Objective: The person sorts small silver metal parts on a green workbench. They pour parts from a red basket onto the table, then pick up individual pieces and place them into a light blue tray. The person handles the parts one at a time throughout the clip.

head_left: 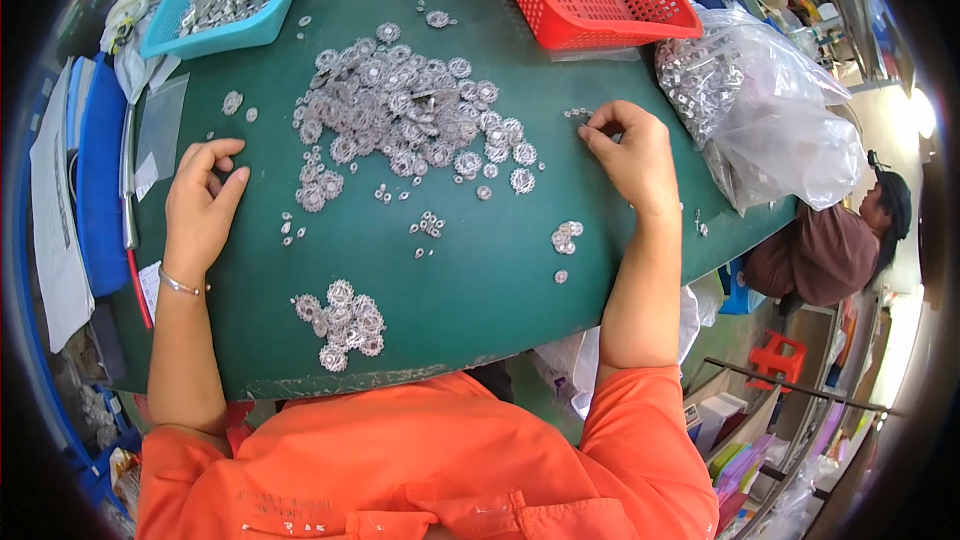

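A heap of silver-grey, flower-edged round metal pieces [370, 100] spreads over the green table. My right hand [632, 155] rests to the right of this heap, thumb and forefinger brought together. Just past those fingertips lies a short row of tiny silver pieces [576, 113]; whether the fingers grip one, I cannot make out. On the left, my left hand [205, 200] lies on the table with loosely bent fingers, its thumb apart from the forefinger and nothing between them. Nearer to me sit a small cluster of round pieces [342, 322] and a smaller group [567, 236].
A turquoise basket [262, 32] of small metal parts stands far left, a red basket [570, 36] far right. Clear plastic bags [780, 140] of metal parts lie at the right edge. Blue folders [100, 180] stand at left. Another person [825, 245] is beyond the table, near a red stool [778, 355].
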`<action>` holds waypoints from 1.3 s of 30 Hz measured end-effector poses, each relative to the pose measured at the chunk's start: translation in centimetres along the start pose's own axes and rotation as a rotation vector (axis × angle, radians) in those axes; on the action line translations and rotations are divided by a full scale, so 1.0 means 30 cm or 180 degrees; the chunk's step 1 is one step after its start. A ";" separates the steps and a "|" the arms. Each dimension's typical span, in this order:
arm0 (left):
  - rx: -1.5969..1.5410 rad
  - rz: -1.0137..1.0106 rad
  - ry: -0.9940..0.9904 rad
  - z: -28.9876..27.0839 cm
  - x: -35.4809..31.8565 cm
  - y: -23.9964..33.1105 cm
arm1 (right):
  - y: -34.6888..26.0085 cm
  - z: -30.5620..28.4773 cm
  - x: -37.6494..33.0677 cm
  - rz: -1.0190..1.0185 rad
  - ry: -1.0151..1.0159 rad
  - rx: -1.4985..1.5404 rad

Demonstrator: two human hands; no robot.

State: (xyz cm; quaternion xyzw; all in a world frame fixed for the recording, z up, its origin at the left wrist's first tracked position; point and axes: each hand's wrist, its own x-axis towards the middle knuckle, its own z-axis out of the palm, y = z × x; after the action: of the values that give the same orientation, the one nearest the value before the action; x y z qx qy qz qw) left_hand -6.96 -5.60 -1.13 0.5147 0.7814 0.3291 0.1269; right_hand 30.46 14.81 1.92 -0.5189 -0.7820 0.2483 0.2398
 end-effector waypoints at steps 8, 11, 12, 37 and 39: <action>0.0113 0.0115 -0.0024 0.001 0.009 -0.016 | -0.084 0.015 -0.142 -0.0566 -0.0301 0.0191; 0.0126 0.0177 0.0018 0.004 0.005 -0.033 | -0.093 -0.015 -0.202 -0.0547 -0.0092 0.0207; 0.0123 0.0241 0.0050 0.006 0.004 -0.044 | -0.093 -0.014 -0.237 -0.0526 -0.0050 0.0177; 0.0052 0.0102 0.0023 0.006 -0.008 -0.023 | -0.212 0.222 -0.321 -0.1586 0.0133 -0.0036; 0.0018 0.0092 0.0032 0.006 -0.004 -0.021 | -0.262 0.284 -0.308 -0.1772 -0.0186 0.0107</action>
State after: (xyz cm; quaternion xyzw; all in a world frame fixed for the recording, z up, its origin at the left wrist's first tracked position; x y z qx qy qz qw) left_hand -7.26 -5.79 -1.68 0.5247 0.7755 0.3312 0.1167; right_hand 22.81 2.35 -0.65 -0.2726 -0.8969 0.2007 0.2847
